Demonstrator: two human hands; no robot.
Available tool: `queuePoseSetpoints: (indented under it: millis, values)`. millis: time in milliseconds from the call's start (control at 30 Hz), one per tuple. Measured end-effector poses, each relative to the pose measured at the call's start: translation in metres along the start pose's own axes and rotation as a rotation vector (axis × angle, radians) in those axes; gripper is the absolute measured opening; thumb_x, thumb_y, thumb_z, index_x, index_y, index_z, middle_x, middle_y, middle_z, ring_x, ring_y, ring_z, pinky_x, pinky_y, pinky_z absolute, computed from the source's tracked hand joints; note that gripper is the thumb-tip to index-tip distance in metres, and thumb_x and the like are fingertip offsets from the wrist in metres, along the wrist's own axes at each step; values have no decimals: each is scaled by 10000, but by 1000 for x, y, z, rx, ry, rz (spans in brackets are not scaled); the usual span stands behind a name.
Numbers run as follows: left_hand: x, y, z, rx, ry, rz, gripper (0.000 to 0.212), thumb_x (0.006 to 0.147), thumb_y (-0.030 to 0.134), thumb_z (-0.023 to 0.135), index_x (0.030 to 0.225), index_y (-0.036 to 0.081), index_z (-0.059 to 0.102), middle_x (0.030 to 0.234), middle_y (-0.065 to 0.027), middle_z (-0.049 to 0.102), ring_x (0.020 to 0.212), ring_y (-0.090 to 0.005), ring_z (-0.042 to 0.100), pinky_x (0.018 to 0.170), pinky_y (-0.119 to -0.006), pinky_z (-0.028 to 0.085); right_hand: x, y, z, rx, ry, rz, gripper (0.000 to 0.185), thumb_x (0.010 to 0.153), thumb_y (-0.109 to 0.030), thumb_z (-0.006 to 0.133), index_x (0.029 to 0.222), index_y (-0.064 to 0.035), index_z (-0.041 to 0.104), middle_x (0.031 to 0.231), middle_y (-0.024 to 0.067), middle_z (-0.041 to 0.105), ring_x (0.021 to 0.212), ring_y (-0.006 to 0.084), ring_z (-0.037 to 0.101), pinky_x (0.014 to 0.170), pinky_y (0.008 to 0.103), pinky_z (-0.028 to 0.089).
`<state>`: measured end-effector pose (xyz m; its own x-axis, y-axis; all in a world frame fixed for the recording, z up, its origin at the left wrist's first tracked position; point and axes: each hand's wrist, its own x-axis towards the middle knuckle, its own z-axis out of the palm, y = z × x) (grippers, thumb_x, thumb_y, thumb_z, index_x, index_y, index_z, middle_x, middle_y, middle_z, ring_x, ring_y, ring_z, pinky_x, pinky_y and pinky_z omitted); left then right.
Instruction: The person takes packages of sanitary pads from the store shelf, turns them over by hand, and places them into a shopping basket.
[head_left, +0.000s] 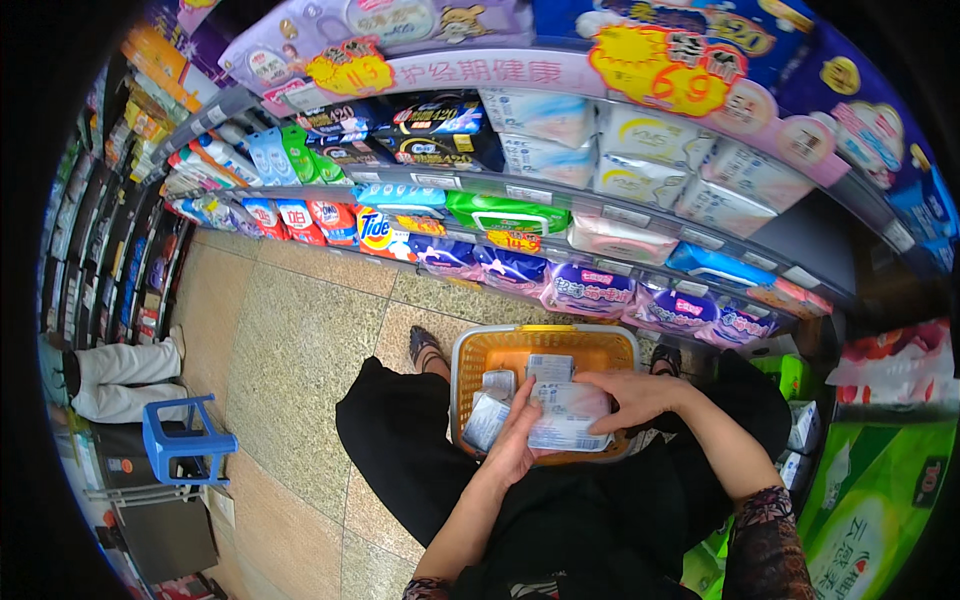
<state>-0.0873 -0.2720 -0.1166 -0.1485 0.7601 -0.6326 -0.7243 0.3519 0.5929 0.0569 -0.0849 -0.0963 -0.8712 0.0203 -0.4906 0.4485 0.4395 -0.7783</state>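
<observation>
Between my legs stands an orange and white plastic basket (469, 343) with a yellow handle. Over its front part I hold a white, printed soft package (571, 414), with my left hand (511, 436) along its left side and my right hand (646, 399) at its upper right edge. Inside the basket, behind the held one, lies a similar package (550, 367). More small white packages (486, 421) rest at the basket's left side. The undersides of the held package and part of the basket's inside are hidden by my hands.
Curved-looking shelves (465, 180) of packaged goods run across the front, with purple packs (589, 289) low down. A large green tissue pack (874, 495) is at the right. On the tiled floor (292, 352) at the left are a blue plastic stool (187, 442) and a person in white trousers (131, 379).
</observation>
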Motion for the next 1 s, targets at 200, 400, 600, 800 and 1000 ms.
queuePoseSetpoints:
  millis: [200,400,600,800,1000]
  values:
    - [-18,28,23,-183,-41,-3,509,940,340,409,1380,131,258,1264,-164,478,1030,-315,593,732,-446,570,-7,-17,0,221,274,-170,475,885,-339,539,1230,-23,463,1105,158,555,1015,249,544,858,336,429]
    - [-29,43,44,-261,-52,-17,496,948,350,406,1312,20,342,1219,-203,513,1033,-332,592,740,-443,572,-9,-17,-7,281,341,-253,388,903,-294,462,1172,-20,514,1047,130,583,987,209,555,842,318,426]
    - [-32,50,50,-275,-24,-2,583,894,335,459,1305,-58,332,1210,-247,509,1045,-388,571,778,-509,546,-17,-30,-11,364,414,-178,383,930,-315,439,1156,-18,528,1009,118,596,950,186,566,814,301,429]
    - [-27,53,58,-280,16,-16,570,892,339,450,1293,-56,358,1203,-253,515,1038,-399,572,778,-531,539,-24,-22,-9,404,504,-175,430,955,-383,408,1204,-43,490,1034,121,595,970,199,566,832,308,427]
    - [-20,56,55,-301,-46,-41,539,900,335,428,1275,-51,391,1191,-250,530,1038,-404,572,782,-526,539,-23,-20,-11,478,532,-147,514,922,-481,417,1200,-51,468,1149,211,543,1079,325,532,889,389,407]
